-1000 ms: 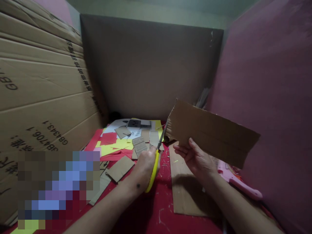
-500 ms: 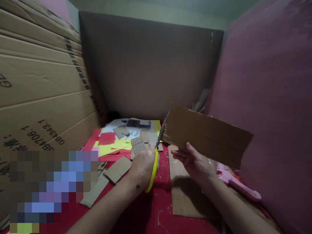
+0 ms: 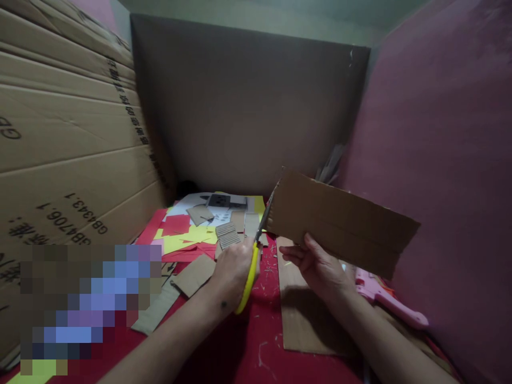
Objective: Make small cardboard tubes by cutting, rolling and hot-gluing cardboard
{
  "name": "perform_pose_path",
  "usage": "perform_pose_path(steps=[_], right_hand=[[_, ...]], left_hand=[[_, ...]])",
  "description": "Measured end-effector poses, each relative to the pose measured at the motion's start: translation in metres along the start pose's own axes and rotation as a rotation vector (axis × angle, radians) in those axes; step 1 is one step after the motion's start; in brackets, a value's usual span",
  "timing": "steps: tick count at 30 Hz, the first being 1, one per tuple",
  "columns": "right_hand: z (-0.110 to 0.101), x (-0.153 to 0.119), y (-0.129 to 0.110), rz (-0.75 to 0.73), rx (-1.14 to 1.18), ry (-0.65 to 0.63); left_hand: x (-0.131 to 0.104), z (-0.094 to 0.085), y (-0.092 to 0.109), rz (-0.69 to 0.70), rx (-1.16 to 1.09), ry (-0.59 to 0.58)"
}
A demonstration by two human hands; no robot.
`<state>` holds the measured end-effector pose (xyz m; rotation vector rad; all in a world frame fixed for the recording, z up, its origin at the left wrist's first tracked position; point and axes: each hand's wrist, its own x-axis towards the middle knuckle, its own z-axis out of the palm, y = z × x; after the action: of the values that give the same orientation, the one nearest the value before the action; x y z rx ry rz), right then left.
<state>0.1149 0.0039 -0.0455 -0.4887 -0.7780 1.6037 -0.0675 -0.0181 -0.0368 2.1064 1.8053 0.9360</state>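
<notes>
My left hand (image 3: 234,269) is closed round the yellow handles of a pair of scissors (image 3: 252,277). The metal blades point up and away, lying along the left edge of a brown cardboard piece (image 3: 340,218). That piece is held up and tilted by my right hand (image 3: 322,266), with the thumb on its near face and the other fingers beneath its lower edge. Below my right hand a larger flat cardboard sheet (image 3: 300,325) lies on the red table covering (image 3: 244,352). A small ridged cardboard piece (image 3: 227,236) lies just beyond my left hand.
Cut cardboard pieces (image 3: 194,274), red and yellow paper (image 3: 176,225) and a white sheet with a dark drawing (image 3: 192,202) cover the left and back. At right is a pink glue gun (image 3: 392,304). Tall cardboard (image 3: 68,133) and a pink panel (image 3: 432,149) stand either side.
Both hands keep their holds, and the scissors stay at the cardboard's left edge. The view has shifted slightly; little else differs.
</notes>
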Motion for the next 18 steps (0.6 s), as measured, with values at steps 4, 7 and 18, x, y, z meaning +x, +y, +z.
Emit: perform_pose_path(steps=[4, 7, 18], right_hand=[[0.0, -0.001, 0.001, 0.019, 0.009, -0.004], [-0.001, -0.002, 0.002, 0.041, -0.006, -0.017], [-0.002, -0.005, 0.007, 0.091, -0.035, -0.035]], left_hand=[[0.0, 0.0, 0.0, 0.034, 0.071, -0.042], [-0.001, -0.003, 0.001, 0.06, 0.107, -0.069], [0.0, -0.011, 0.006, 0.042, 0.249, -0.049]])
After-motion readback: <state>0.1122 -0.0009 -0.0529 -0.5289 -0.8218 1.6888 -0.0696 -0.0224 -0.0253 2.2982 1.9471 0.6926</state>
